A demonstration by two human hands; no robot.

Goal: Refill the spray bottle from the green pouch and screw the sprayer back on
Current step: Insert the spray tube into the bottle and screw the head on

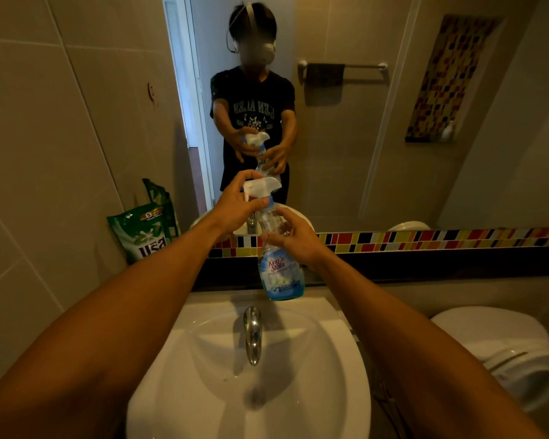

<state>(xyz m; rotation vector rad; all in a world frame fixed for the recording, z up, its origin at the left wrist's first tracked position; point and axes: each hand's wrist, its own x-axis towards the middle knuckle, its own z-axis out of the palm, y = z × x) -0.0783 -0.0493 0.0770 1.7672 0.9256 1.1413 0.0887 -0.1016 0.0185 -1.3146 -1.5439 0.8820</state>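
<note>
A clear spray bottle with a blue and white label stands upright on the back rim of the sink, with blue liquid only near its bottom. My right hand grips its upper body from the right. My left hand is closed around the white sprayer head, which sits on the bottle's neck. The green pouch leans against the tiled wall at the left of the sink, apart from both hands.
A white sink with a chrome tap lies below the bottle. A white toilet stands at the right. A mirror behind the ledge reflects a person, a towel rail and a mosaic niche. A strip of coloured tiles runs under the mirror.
</note>
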